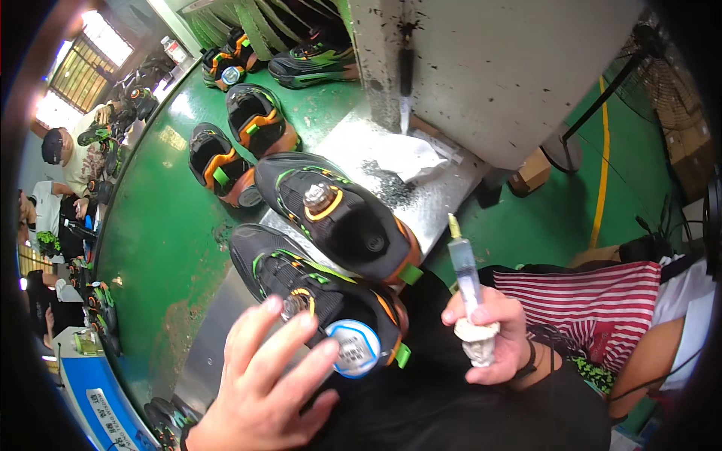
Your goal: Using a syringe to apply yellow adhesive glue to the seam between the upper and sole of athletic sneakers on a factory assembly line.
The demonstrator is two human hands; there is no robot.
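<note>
My right hand [496, 338] is closed round a clear syringe [465, 272], its yellow nozzle pointing up and a whitish wrapped lump at its lower end. My left hand [274, 376] has its fingers spread over the nearer black shoe [274, 252], the fingertips by its lace dial; whether they touch is unclear. That shoe has orange trim and green tabs, and a round white-and-blue tag [353, 349] hangs at its opening. Beside it, slightly farther off, sits a matching shoe [361, 225] with a clear-topped dial [319, 199] on its tongue.
Another pair of shoes [256, 120] stands on the green surface [150, 248]. A metal plate [459, 188] bears a white sheet with dark crumbs, beside a large grey machine housing [489, 75]. A person in red-and-white stripes [579, 301] is close at right; other people work at far left.
</note>
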